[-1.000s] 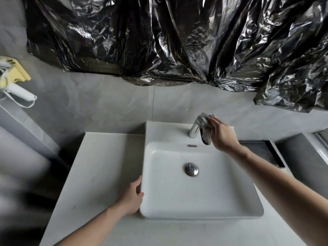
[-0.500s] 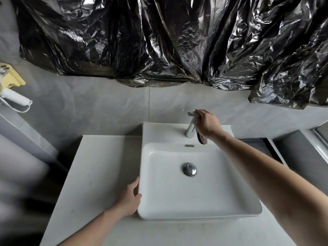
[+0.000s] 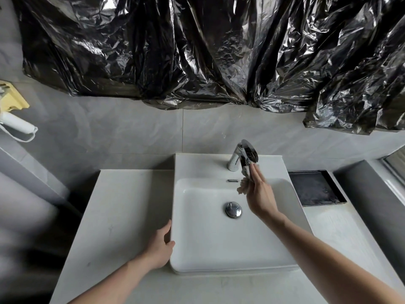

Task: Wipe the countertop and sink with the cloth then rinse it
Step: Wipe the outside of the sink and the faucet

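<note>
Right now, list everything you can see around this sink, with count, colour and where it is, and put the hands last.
sink: one, white, square basin set on the countertop, centre.
drain stopper: one, chrome, in the basin floor.
overflow slot: one, chrome, on the basin's back wall.
faucet: one, chrome, on the sink's back ledge.
cloth: one, off-white, bunched under the faucet spout.
countertop: one, pale grey-white, around the sink.
tray: one, black, right of the sink.
plastic sheeting: black, crinkled, across the wall above.
hair dryer: one, white, far left.
left hand: rests against the sink's left rim.
right hand: presses the cloth against the faucet with straight fingers.
</note>
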